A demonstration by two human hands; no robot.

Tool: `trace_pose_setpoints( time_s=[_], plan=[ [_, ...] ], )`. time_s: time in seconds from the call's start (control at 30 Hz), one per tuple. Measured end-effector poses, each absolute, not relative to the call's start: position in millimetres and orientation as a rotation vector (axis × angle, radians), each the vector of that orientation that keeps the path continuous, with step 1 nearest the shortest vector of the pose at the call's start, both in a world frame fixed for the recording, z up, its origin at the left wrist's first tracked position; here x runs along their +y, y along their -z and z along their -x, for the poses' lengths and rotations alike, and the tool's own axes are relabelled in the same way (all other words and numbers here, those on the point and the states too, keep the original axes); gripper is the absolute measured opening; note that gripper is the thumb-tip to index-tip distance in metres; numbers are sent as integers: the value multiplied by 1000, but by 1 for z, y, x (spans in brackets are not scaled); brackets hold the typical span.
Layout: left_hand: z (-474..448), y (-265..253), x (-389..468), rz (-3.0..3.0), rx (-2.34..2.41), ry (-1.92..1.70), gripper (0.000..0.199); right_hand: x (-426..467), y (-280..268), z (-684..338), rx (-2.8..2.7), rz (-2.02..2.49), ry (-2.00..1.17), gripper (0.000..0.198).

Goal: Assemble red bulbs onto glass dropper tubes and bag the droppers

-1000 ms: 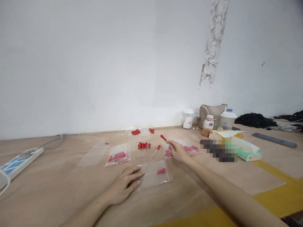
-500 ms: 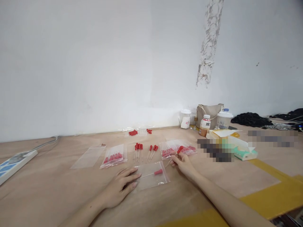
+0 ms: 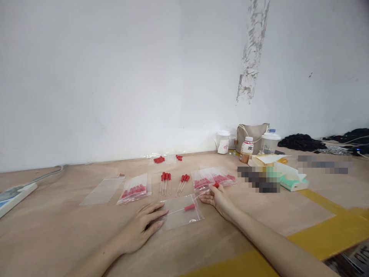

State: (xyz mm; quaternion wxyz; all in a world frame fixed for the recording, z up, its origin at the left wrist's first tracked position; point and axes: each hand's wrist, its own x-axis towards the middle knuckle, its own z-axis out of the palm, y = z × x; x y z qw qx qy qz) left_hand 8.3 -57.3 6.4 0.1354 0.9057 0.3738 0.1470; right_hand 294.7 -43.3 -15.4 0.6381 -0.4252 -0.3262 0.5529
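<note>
Tan worktable (image 3: 72, 231): left hand (image 3: 142, 227) flat, fingers spread, pressing clear bag (image 3: 181, 211); right hand (image 3: 215, 196) pinches red-capped dropper (image 3: 211, 187), its glass stem barely discernible.

Single head cam, looks fwd/down over table (image 3: 72, 231), wall beyond.

A bag (image 3: 181, 211) holding one dropper (image 3: 186, 208) lay near the desk's (image 3: 57, 231) front edge; loose droppers (image 3: 173, 181) and filled bags (image 3: 132, 190) lay behind it, bottles (image 3: 247, 150) toward the back-right.
</note>
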Motion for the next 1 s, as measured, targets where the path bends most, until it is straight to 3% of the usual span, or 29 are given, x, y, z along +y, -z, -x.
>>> trace_pose_setpoints(
  time_s=[0.27, 0.5, 0.7, 0.9, 1.0],
  plan=[
    [-7, -5, -57, -2607, 1097, -449, 44, -46, 11, -301, -849, 999, -1367, 13],
    [-8, -6, -57, -2618, 1130, -410, 46, -47, 17, -299, -1194, 1149, -1205, 30],
    [-7, -3, -56, -2650, 1139, -417, 45, -46, 18, -290, -1433, 1197, -1014, 25],
    [-9, -4, -55, -2675, 1141, -403, 44, -49, 14, -297, -1564, 1160, -1232, 33],
    [-9, -5, -55, -2687, 1112, -377, 39, -43, 11, -304, -1539, 1285, -1030, 27]
  ],
)
